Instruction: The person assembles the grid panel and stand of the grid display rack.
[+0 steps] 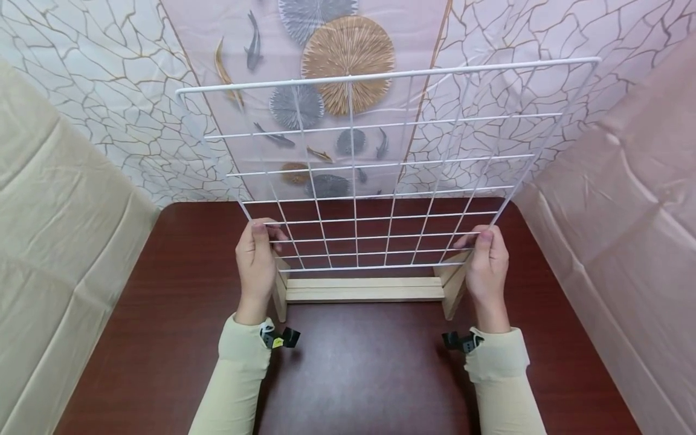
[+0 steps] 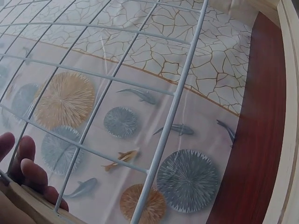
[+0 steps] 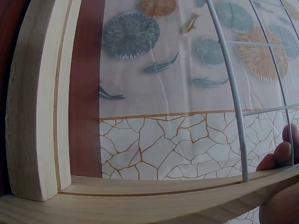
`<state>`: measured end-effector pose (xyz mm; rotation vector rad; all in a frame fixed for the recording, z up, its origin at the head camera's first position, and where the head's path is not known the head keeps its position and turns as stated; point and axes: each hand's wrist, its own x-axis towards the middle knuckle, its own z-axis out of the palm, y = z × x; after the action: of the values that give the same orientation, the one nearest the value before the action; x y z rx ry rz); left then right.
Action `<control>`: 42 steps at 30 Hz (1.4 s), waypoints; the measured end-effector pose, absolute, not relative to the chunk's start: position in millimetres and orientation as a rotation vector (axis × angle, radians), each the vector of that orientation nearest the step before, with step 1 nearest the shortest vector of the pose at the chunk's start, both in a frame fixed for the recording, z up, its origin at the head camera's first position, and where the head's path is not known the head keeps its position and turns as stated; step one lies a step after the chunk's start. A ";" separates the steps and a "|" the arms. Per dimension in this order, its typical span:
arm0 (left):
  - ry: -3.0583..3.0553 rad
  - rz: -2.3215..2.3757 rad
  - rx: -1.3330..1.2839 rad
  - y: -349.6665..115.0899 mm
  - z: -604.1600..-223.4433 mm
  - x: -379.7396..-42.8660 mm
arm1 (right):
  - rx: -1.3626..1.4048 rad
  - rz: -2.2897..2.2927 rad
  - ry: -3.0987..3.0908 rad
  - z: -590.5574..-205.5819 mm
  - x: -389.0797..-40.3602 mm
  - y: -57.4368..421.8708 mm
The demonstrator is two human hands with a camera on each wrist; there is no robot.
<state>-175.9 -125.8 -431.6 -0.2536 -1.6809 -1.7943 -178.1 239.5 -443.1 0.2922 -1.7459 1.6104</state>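
There is one white wire grid panel [image 1: 380, 175], one wooden stand [image 1: 363, 290], and two hands on it. The panel stands upright, leaning a little away from the person, with its lower edge just above the long wooden bar of the stand. The stand has one long bar and two short feet across its ends, and it rests on the dark red-brown table [image 1: 163, 314].

The left hand [image 1: 255, 263] is at 9 o'clock of the panel's lower edge. Its fingers curl around the left side wire near the bottom corner, with the thumb on the near side, so it holds the panel firmly. In the left wrist view the fingertips [image 2: 28, 168] show behind the wires, close to the wooden foot. The right hand [image 1: 487, 266] is at 3 o'clock of the lower edge, in the same pose: fingers wrapped on the right side wire, thumb toward the person. In the right wrist view a fingertip [image 3: 280, 156] touches a wire just above the wood.

Both forearms come from 6 o'clock, almost parallel, in beige sleeves [image 1: 239, 362], each with a small black camera at the wrist. The panel is between the two hands and extends toward 12 o'clock, well above them. Behind it hangs a backdrop [image 1: 337, 60] with fish and round fan shapes.
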 end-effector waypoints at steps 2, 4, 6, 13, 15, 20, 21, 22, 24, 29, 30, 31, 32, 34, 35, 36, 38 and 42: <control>-1.694 -1.783 -0.250 -125.8 -431.2 -175.0 | 0.287 1.613 -1.733 -443.9 -178.7 239.4; -1.703 -1.773 -0.246 -125.8 -431.3 -174.5 | 0.285 1.617 -1.726 -444.3 -179.0 239.5; -1.698 -1.775 -0.245 -125.7 -431.5 -174.1 | 0.287 1.614 -1.727 -444.1 -179.0 240.0; -1.699 -1.782 -0.253 -126.0 -432.9 -173.5 | 0.332 1.676 -1.712 -445.7 -177.8 243.0; -1.701 -1.781 -0.260 -126.2 -433.4 -173.5 | 0.342 1.694 -1.704 -447.8 -177.4 243.5; -1.717 -1.762 -0.267 -127.3 -434.9 -173.5 | 0.363 1.705 -1.693 -452.9 -177.4 244.0; -1.716 -1.762 -0.263 -127.5 -435.4 -173.4 | 0.360 1.696 -1.698 -453.6 -177.3 243.9; -1.714 -1.766 -0.258 -127.6 -435.8 -173.2 | 0.354 1.687 -1.702 -454.7 -177.3 244.0; -1.715 -1.770 -0.250 -127.7 -436.9 -172.9 | 0.339 1.661 -1.719 -456.1 -176.7 244.4; -1.721 -1.762 -0.251 -127.1 -438.5 -173.1 | 0.397 1.752 -1.686 -452.3 -174.0 247.9; -1.723 -1.753 -0.249 -127.0 -438.3 -173.2 | 0.411 1.783 -1.664 -449.5 -173.8 247.5; -1.722 -1.745 -0.249 -126.9 -438.2 -173.4 | 0.412 1.791 -1.657 -446.2 -173.8 247.0; -1.723 -1.735 -0.247 -127.0 -437.8 -173.7 | 0.406 1.779 -1.656 -443.2 -174.7 246.4; -1.718 -1.728 -0.242 -127.3 -437.5 -174.4 | 0.387 1.765 -1.637 -437.8 -176.6 244.0; -1.715 -1.730 -0.241 -127.5 -437.7 -174.6 | 0.367 1.744 -1.639 -435.8 -177.5 242.8; -1.714 -1.730 -0.246 -127.7 -437.6 -174.7 | 0.346 1.717 -1.646 -434.6 -178.3 242.0; -1.709 -1.739 -0.256 -128.1 -437.7 -175.3 | 0.344 1.713 -1.627 -434.7 -180.3 242.1; -1.703 -1.738 -0.260 -128.8 -437.8 -175.3 | 0.381 1.738 -1.590 -437.2 -181.6 241.9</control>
<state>-175.3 -128.8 -437.8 -0.2600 -1.7028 -1.7382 -181.6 241.9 -437.2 0.3814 -1.5903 1.7381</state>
